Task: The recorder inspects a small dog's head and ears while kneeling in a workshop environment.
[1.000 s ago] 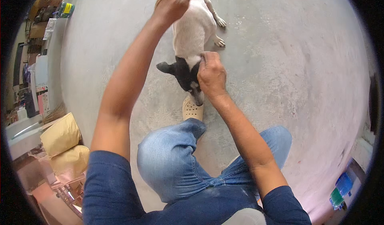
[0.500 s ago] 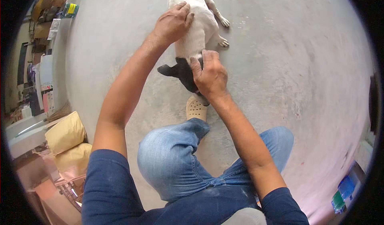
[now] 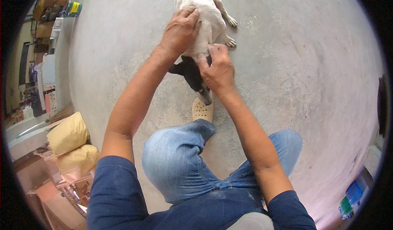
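Observation:
A white dog [image 3: 203, 29] with a black head lies on the floor in front of me, its head pointing toward me and its paws to the right. My left hand [image 3: 182, 30] is on its back, with fingers bent and fingertips pressed close together in the white fur. At the neck, beside the black head, my right hand [image 3: 218, 68] pinches the coat between thumb and fingers. Whether anything small sits between the fingertips is hidden. The dog's muzzle reaches down over the toe of my beige clog [image 3: 202, 110].
Grey concrete floor [image 3: 282, 78] surrounds the dog. Along the left wall stand shelves of boxes [image 3: 48, 70], a straw broom [image 3: 61, 114] and stacked yellow sacks [image 3: 68, 135]. Blue and green items [image 3: 351, 197] lie at the lower right. My bent knees in jeans [image 3: 170, 160] are close below.
My left hand has slid slightly toward me and right along the dog's back. My right hand has shifted a little upward at the neck. The dog's head has turned slightly, showing more muzzle.

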Available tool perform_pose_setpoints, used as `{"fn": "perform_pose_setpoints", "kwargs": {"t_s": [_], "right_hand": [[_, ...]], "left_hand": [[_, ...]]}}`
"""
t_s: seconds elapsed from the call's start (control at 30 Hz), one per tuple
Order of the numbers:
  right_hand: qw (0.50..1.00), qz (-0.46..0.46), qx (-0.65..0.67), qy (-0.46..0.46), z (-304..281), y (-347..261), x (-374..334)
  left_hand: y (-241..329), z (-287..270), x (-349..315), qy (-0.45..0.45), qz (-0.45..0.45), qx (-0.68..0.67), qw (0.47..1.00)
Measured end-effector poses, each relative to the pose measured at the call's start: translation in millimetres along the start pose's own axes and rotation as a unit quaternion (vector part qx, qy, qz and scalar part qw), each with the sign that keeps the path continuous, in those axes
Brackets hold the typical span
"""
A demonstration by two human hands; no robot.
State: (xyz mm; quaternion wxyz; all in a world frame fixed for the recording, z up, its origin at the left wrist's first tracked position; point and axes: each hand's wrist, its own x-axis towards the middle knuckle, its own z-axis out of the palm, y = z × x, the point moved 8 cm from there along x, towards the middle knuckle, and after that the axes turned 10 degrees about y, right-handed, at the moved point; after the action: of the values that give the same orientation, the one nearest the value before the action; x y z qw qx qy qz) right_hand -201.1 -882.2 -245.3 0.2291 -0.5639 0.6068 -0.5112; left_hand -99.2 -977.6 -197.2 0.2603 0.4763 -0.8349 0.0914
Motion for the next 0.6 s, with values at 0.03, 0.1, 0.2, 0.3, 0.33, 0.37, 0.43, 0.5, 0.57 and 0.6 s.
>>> {"fn": "perform_pose_setpoints", "kwargs": {"t_s": [0.03, 0.1, 0.2, 0.3, 0.33, 0.37, 0.43, 0.5, 0.57, 0.6], "right_hand": [[0.999, -0.025, -0.005, 0.021, -4.3, -0.7, 7.5], [0.997, -0.049, 0.002, 0.051, -7.6, 6.7, 33.4], [0.992, -0.108, -0.024, 0.065, -1.3, 6.1, 87.8], [0.991, -0.127, -0.048, 0.002, 24.6, 1.5, 135.7], [0.990, -0.132, -0.049, -0.001, 34.5, 4.6, 147.2], [0.984, -0.149, -0.088, -0.040, 47.1, 6.9, 155.7], [0.972, -0.160, -0.154, -0.077, 61.4, 8.0, 162.9], [0.970, -0.159, -0.156, -0.094, 67.6, 1.4, 165.2], [0.969, -0.155, -0.160, -0.109, 70.0, 4.3, 167.1], [0.970, -0.162, -0.142, -0.116, 69.4, 4.8, 166.7]], "left_hand": [[1.4, 0.6, 0.3, 0.002, -0.002, 0.001, 1.000], [6.0, 1.1, -0.7, 0.024, -0.009, -0.016, 1.000], [7.0, 4.2, -2.2, 0.032, -0.025, -0.020, 0.999], [14.6, 4.3, -3.3, 0.040, -0.054, -0.032, 0.997], [14.8, 5.2, -3.8, 0.035, -0.067, -0.036, 0.996], [16.9, 4.3, -3.5, 0.051, -0.072, -0.045, 0.995], [14.2, 3.5, -2.6, 0.055, -0.083, -0.045, 0.994], [7.8, 1.3, -3.7, 0.056, -0.095, -0.040, 0.993], [2.0, -2.9, -2.4, 0.071, -0.142, -0.111, 0.981], [1.8, -4.0, -2.2, 0.071, -0.145, -0.112, 0.981]]}}
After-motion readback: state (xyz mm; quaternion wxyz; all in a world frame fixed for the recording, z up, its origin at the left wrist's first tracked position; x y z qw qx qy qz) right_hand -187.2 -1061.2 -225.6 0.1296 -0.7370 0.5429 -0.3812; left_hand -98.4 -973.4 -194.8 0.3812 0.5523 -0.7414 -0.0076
